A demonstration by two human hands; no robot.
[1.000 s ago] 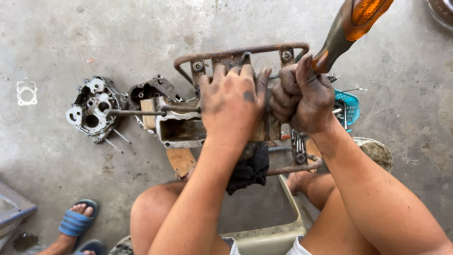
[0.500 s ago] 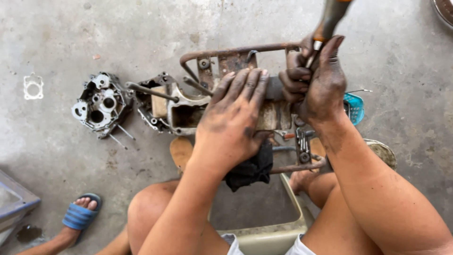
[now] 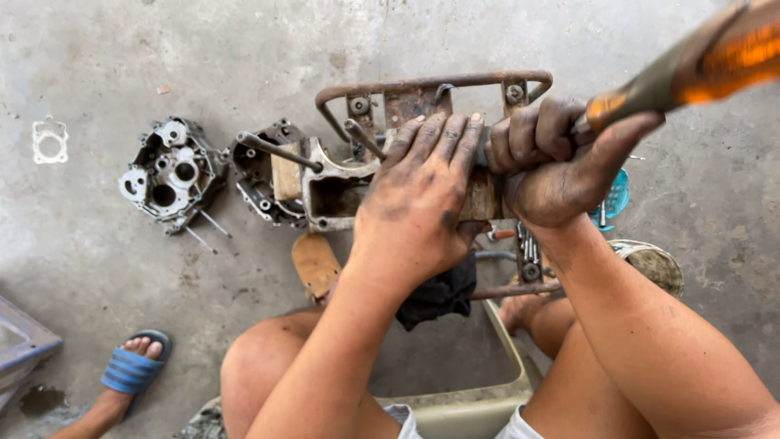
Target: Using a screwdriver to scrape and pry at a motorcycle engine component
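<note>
My left hand point(image 3: 422, 199), grimy with grease, lies flat with fingers spread on a metal engine part point(image 3: 337, 191) that rests on a rusty metal frame point(image 3: 431, 84). My right hand point(image 3: 561, 167) is closed around the shaft of a tool with an orange handle point(image 3: 715, 61), which slants up to the top right and is blurred. The tool's tip is hidden behind my hands. A dark rag point(image 3: 443, 297) hangs below the left hand.
Two engine case halves lie on the concrete floor: one point(image 3: 166, 175) at left, one point(image 3: 264, 175) beside the frame. A white gasket point(image 3: 50, 140) lies far left. Another person's foot in a blue sandal point(image 3: 130, 370) is bottom left. A teal basket point(image 3: 613, 199) sits right.
The tool handle has swung from upright to slanting right and nearer the camera. My left hand stays pressed on the engine part; the view has shifted slightly.
</note>
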